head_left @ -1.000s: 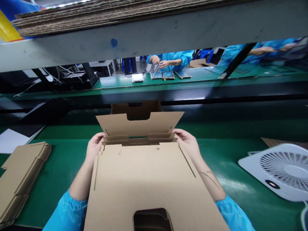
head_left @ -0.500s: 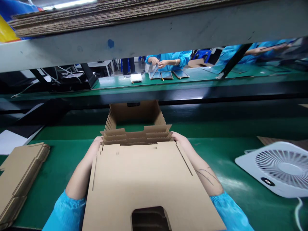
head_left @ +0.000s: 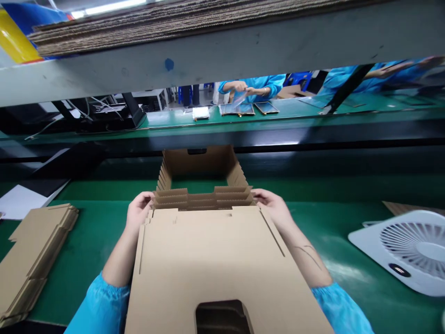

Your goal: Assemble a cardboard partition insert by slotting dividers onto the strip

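A stack of nested, part-folded cardboard boxes (head_left: pixel 215 260) lies in front of me, its top panel flat and with a dark cut-out near me. At the far end several flaps (head_left: pixel 203 198) stand up in rows, and beyond them upright walls (head_left: pixel 198 162) frame an open space. My left hand (head_left: pixel 139 211) grips the left end of the flaps with bent fingers. On the opposite side, my right hand (head_left: pixel 274 206) pinches the flaps' right end. The fingertips of both hands are partly hidden by cardboard.
Folded cardboard (head_left: pixel 38 250) lies at left, near a black and white sheet (head_left: pixel 48 183). At right is a white fan (head_left: pixel 406 250). A shelf (head_left: pixel 208 55) carrying flat cardboard (head_left: pixel 156 23) crosses above. Behind it, a co-worker's hands (head_left: pixel 248 90) handle a clear film over flat panels (head_left: pixel 266 107).
My left hand's fingers have come further into view at the flaps' left end. The whole view has shifted slightly, so the boxes appear a bit further right. Across the bench, the co-worker's hands have moved.
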Action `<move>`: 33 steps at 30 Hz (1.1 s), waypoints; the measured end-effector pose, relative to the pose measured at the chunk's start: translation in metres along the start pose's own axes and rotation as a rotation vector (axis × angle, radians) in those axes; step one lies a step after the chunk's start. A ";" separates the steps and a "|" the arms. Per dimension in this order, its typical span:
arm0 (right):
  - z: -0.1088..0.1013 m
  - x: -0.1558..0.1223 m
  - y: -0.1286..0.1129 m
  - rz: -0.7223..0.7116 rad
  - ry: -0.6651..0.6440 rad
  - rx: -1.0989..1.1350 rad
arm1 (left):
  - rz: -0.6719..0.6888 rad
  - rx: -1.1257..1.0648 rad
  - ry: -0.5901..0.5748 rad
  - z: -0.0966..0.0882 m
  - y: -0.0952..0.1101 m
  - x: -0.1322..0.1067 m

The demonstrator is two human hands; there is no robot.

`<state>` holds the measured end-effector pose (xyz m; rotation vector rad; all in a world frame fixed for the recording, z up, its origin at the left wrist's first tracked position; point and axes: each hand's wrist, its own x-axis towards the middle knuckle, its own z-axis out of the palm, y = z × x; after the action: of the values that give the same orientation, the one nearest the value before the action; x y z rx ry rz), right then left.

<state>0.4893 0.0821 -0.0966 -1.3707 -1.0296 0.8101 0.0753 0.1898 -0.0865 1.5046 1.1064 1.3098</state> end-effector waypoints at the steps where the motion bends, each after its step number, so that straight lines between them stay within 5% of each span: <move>1: -0.002 0.001 -0.001 0.009 0.027 0.056 | 0.019 -0.103 0.027 -0.002 0.000 -0.001; 4: -0.008 0.002 -0.002 -0.061 0.036 0.256 | 0.107 -0.362 -0.046 -0.008 0.004 -0.006; 6: -0.009 -0.003 -0.006 -0.113 -0.083 0.338 | 0.121 -0.437 -0.153 -0.011 0.010 -0.009; 12: -0.007 -0.024 -0.025 -0.104 -0.327 0.279 | 0.106 -0.396 -0.580 -0.022 0.018 -0.014; 14: -0.009 -0.024 -0.026 -0.117 -0.377 0.267 | 0.093 -0.387 -0.639 -0.025 0.016 -0.014; 20: -0.014 -0.010 -0.013 -0.159 -0.504 0.254 | 0.099 -0.382 -0.520 -0.021 0.010 -0.012; 33: 0.010 -0.017 -0.011 -0.068 -0.141 0.210 | 0.008 -0.382 0.007 0.004 0.014 -0.013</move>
<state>0.4726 0.0693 -0.0881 -1.1072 -1.0618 0.9469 0.0797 0.1735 -0.0764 1.2210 0.7986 1.4383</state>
